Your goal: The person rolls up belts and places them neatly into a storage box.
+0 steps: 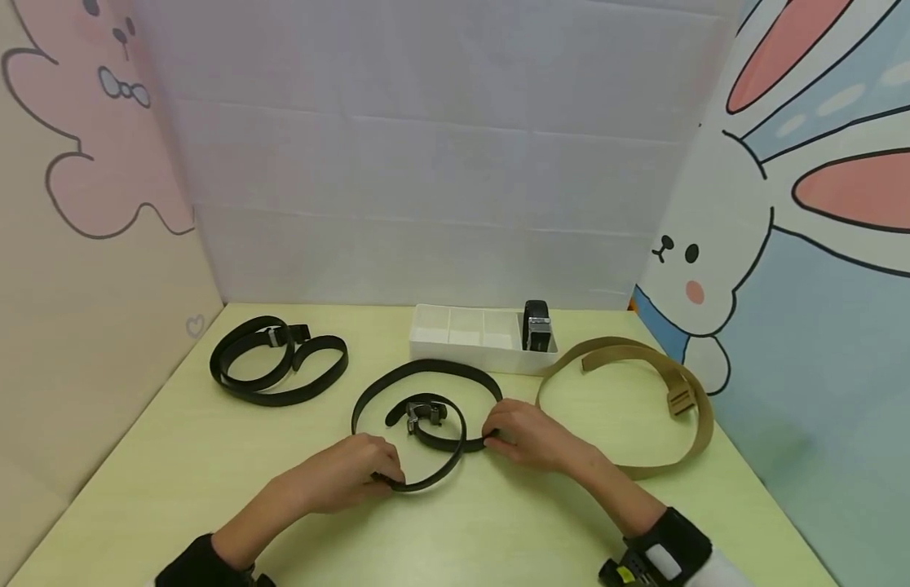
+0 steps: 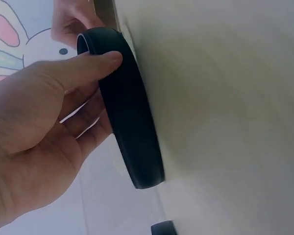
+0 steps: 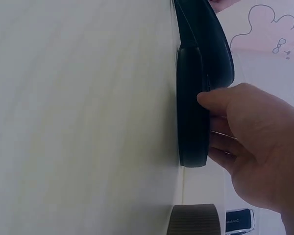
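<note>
A black belt (image 1: 426,365) stands on its edge in loose loops at the middle of the table, its silver buckle (image 1: 413,417) inside the inner loop. My left hand (image 1: 352,469) pinches the strap at the near left of the loops. In the left wrist view its thumb presses the outer face of the black strap (image 2: 130,122), fingers behind. My right hand (image 1: 532,436) grips the strap at the right side of the loops. In the right wrist view, the thumb lies on the strap's face (image 3: 192,107) and the other fingers are partly hidden behind it.
Behind the loops stands a white divided tray (image 1: 470,356), a rolled black belt (image 1: 536,326) in its right compartment. Another black belt (image 1: 271,398) lies coiled at the left. A tan webbing belt (image 1: 700,424) lies looped at the right, close to my right forearm. Walls enclose the table.
</note>
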Motion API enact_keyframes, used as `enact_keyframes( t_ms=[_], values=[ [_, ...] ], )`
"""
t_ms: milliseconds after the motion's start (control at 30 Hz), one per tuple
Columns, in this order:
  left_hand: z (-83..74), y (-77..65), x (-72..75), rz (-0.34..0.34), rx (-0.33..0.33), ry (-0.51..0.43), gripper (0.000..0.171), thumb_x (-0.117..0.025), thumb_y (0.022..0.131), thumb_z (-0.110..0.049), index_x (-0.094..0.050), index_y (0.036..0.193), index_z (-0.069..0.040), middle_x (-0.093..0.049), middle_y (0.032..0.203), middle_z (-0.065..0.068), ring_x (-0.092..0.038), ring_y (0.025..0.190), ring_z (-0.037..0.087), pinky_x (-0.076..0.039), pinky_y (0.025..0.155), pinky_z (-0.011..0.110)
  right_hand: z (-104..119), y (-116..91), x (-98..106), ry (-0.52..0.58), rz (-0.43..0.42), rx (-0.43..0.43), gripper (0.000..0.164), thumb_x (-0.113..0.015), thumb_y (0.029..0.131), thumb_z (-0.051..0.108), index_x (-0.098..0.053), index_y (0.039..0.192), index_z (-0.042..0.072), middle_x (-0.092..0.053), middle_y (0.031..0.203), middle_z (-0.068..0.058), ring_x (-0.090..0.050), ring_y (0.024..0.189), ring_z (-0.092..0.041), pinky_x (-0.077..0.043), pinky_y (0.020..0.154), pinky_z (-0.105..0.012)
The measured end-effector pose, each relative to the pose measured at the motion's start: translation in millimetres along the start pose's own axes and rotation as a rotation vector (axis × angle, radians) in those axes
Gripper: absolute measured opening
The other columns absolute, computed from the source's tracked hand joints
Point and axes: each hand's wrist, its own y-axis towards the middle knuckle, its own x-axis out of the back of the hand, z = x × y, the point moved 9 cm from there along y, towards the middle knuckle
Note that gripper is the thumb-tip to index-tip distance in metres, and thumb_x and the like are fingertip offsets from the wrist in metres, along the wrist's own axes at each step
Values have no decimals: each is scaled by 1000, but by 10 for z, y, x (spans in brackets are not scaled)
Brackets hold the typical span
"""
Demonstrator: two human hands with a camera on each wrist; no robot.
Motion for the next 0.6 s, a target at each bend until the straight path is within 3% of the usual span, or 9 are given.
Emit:
enact_keyframes(
  t_ms=[133,267,367,500,600],
  values=[
    [6,133,60,9,33,-62,9,-85,101,-16,-89,109,-14,-85,105,-3,-74,97,-1,-62,87,24,5,41,2,35,52,-39,7,-79,104,11,-84,109,9,-83,108,-3,-76,105,-21,-62,95,-39],
    [28,391,143,-99,77,-80,15,-83,105,-29,-88,106,-15,-85,100,-3,-73,91,1,-62,81,26,19,78,13,29,61,-27,5,-82,101,9,-85,105,11,-83,105,-1,-76,103,-20,-62,96,-38],
    [45,612,85,-143,123,-60,20,-83,105,-34,-84,91,-19,-77,82,-11,-64,75,-4,-54,71,21,39,89,17,14,44,2,5,-84,99,7,-85,102,11,-82,101,-1,-75,99,-18,-61,92,-36],
    [43,798,-63,-143,167,-90,33,-83,102,-25,-71,71,-21,-63,63,-14,-49,60,-7,-41,62,17,50,91,0,21,34,14,5,-84,99,6,-85,102,10,-81,99,0,-74,95,-17,-60,88,-33],
    [7,802,-76,-174,175,-133,32,-82,100,-14,-69,71,-20,-65,65,-14,-51,61,-9,-45,63,15,48,98,-13,23,35,16,5,-84,99,7,-85,102,11,-82,98,0,-74,94,-17,-60,88,-33]
  ],
)
